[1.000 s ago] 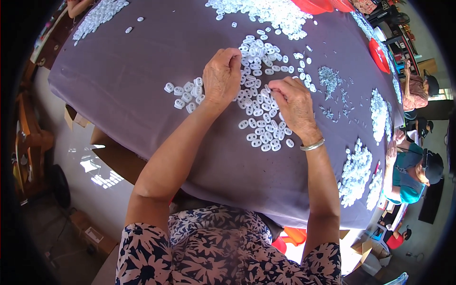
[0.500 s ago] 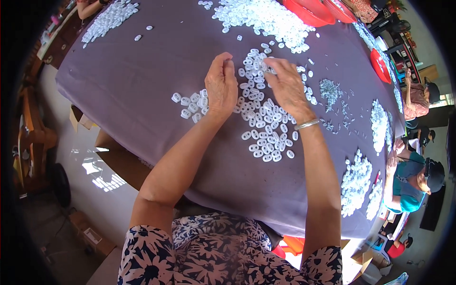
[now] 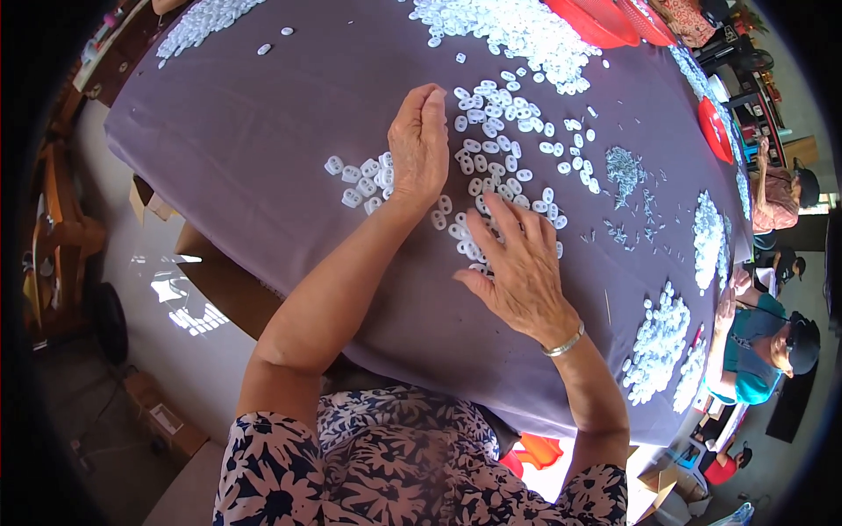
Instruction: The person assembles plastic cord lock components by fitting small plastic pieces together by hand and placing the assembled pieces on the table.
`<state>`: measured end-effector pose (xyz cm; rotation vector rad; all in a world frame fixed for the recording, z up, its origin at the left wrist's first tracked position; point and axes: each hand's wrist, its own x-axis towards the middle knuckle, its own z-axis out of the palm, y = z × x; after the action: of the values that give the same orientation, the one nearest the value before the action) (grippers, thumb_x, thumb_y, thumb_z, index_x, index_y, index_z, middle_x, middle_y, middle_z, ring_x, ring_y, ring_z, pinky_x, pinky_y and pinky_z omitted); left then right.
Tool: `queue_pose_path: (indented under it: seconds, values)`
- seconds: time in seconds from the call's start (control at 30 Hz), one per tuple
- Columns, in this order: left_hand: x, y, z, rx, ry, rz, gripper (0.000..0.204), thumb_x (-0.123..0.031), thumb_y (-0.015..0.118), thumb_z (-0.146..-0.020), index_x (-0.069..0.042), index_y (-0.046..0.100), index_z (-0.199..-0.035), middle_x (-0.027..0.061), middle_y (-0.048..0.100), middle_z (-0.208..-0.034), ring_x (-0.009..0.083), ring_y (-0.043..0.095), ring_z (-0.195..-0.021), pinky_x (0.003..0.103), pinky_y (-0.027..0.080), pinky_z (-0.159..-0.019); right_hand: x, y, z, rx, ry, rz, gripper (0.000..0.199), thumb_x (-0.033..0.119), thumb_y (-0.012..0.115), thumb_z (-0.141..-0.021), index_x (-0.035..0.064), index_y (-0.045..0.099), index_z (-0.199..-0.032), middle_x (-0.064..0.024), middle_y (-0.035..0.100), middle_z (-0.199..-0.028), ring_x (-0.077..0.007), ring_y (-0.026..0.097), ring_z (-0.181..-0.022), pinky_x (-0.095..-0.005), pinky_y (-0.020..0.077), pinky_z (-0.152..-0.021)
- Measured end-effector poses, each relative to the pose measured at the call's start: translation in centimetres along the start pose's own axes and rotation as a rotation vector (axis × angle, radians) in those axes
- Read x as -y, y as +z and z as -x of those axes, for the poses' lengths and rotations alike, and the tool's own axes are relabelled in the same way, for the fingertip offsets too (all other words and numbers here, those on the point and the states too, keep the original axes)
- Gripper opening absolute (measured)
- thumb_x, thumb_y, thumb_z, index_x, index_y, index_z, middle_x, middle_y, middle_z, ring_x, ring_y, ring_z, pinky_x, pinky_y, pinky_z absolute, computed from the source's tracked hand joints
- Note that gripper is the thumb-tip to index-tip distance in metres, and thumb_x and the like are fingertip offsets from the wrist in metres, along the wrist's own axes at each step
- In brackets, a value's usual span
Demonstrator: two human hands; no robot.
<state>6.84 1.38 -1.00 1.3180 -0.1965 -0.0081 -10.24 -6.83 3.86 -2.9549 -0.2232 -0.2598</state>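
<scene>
Small white oval plastic pieces with two holes [image 3: 494, 108] lie scattered over a dark purple-grey tablecloth [image 3: 263, 131]. My right hand [image 3: 524, 263] rests with its fingers spread over the near part of this scatter, covering some pieces. My left hand [image 3: 419, 145] stands on edge at the scatter's left side, fingers together and curled, thumb against them. Anything inside it is hidden. Just left of it sits a small group of thicker-looking white pieces [image 3: 353, 175], partly behind the hand.
A large heap of white pieces [image 3: 517, 35] lies at the back beside a red basin [image 3: 596, 22]. To the right are small grey metal pieces [image 3: 624, 175] and another white heap [image 3: 658, 342]. Co-workers, one in a teal shirt [image 3: 750, 337], sit along the right side.
My right hand has come from the far part of the scatter toward me, its fingers spreading over the near pieces. My left hand has stayed nearly in place. The view has shifted slightly.
</scene>
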Motion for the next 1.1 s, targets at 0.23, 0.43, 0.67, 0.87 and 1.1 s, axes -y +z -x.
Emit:
queue_pose_path:
  seconds: [0.23, 0.43, 0.67, 0.87, 1.1]
  values:
    - [-0.4, -0.1, -0.3, 0.027, -0.075, 0.154, 0.021, -0.023, 0.049, -0.096, -0.005, 0.06, -0.097, -0.0038, 0.043, -0.068, 0.0048, 0.04, -0.056, 0.019, 0.03, -0.046, -3.3, -0.6, 0.1, -0.308, 0.099, -0.341, 0.028, 0.006, 0.066, -0.08, 0.0034, 0.062, -0.107, -0.0083, 0.06, -0.113, -0.0195, 0.057, -0.1, -0.0318, 0.0465, -0.085]
    - [-1.4, -0.2, -0.6, 0.008, -0.185, 0.273, 0.018, -0.02, 0.05, -0.094, -0.005, 0.061, -0.092, -0.0031, 0.045, -0.068, 0.0059, 0.042, -0.055, 0.02, 0.031, -0.046, -7.4, -0.8, -3.0, -0.545, 0.412, -0.927, 0.014, -0.002, 0.058, -0.089, 0.0021, 0.063, -0.101, 0.0015, 0.063, -0.09, -0.0061, 0.057, -0.083, -0.0199, 0.0461, -0.078]
    - [-1.5, -0.7, -1.1, -0.03, -0.254, 0.42, 0.014, -0.016, 0.052, -0.091, -0.006, 0.06, -0.087, -0.0016, 0.046, -0.066, 0.0068, 0.042, -0.051, 0.021, 0.031, -0.043, -5.1, 1.2, -8.0, -0.246, 0.182, -0.706, 0.013, -0.003, 0.063, -0.083, 0.0017, 0.065, -0.095, 0.0015, 0.06, -0.083, -0.0063, 0.055, -0.075, -0.0205, 0.0442, -0.067]
    - [-1.4, -0.5, -1.0, 0.002, -0.261, 0.4, 0.015, -0.015, 0.051, -0.091, -0.004, 0.06, -0.086, -0.0012, 0.046, -0.064, 0.007, 0.042, -0.05, 0.022, 0.032, -0.042, -5.0, 1.5, -10.5, -0.114, -0.042, -0.236, 0.016, -0.003, 0.062, -0.076, 0.0036, 0.064, -0.091, -0.0105, 0.061, -0.083, -0.0292, 0.061, -0.074, -0.0364, 0.0489, -0.067]
    - [-1.4, -0.3, -1.1, 0.034, -0.261, 0.348, 0.015, -0.015, 0.05, -0.091, -0.004, 0.061, -0.087, -0.0018, 0.045, -0.066, 0.0065, 0.042, -0.052, 0.021, 0.031, -0.044, -6.4, 1.7, -10.6, 0.029, -0.005, -0.36, 0.014, 0.0, 0.066, -0.073, 0.0016, 0.062, -0.086, -0.0087, 0.063, -0.076, -0.0208, 0.06, -0.066, -0.0318, 0.0475, -0.063]
